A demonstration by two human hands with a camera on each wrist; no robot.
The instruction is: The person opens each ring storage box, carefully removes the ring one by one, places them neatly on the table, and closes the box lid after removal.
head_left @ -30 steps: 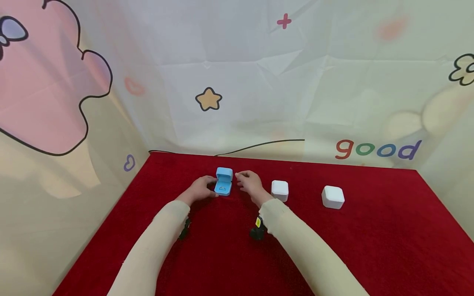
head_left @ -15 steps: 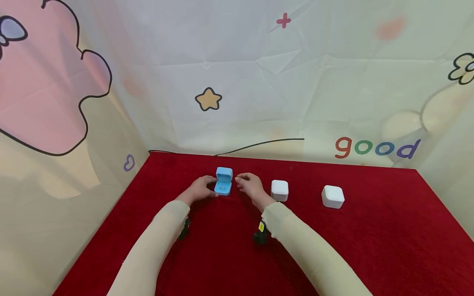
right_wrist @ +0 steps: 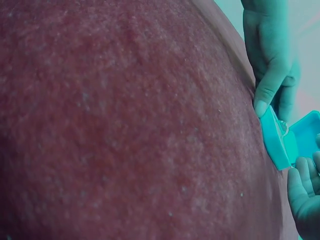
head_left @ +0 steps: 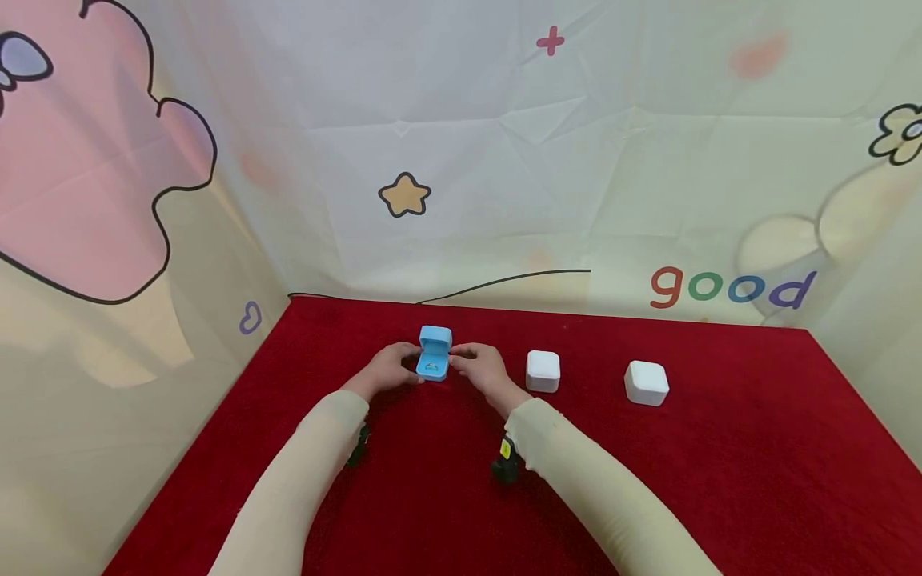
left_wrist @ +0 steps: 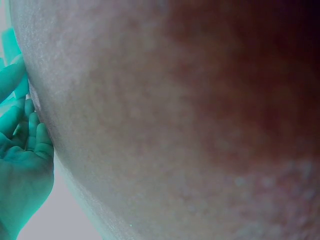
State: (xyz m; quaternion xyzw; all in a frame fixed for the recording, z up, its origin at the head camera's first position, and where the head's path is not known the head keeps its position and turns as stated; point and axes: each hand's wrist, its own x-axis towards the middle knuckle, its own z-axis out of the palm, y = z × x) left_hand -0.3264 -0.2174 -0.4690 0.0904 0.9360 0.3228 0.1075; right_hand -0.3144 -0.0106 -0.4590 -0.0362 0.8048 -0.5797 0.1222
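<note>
Directly between left hand (head_left: 387, 367), right hand (head_left: 484, 370): open blue box (head_left: 434, 357).

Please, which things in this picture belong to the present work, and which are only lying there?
Seemingly in use:
open blue box
ring inside it
left hand, gripping the box
right hand, at the box's right side

Apparently lying about:
white box nearer the hands
white box farther right

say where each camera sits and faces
Head: worn on head, facing forward and down at ring box; left hand, right hand, sleeves show.
Left wrist: on that wrist, facing along red cloth; left hand at edge.
Right wrist: on that wrist, facing ring box across red cloth; both hands show.
Head and right wrist share ring box, hands.
</note>
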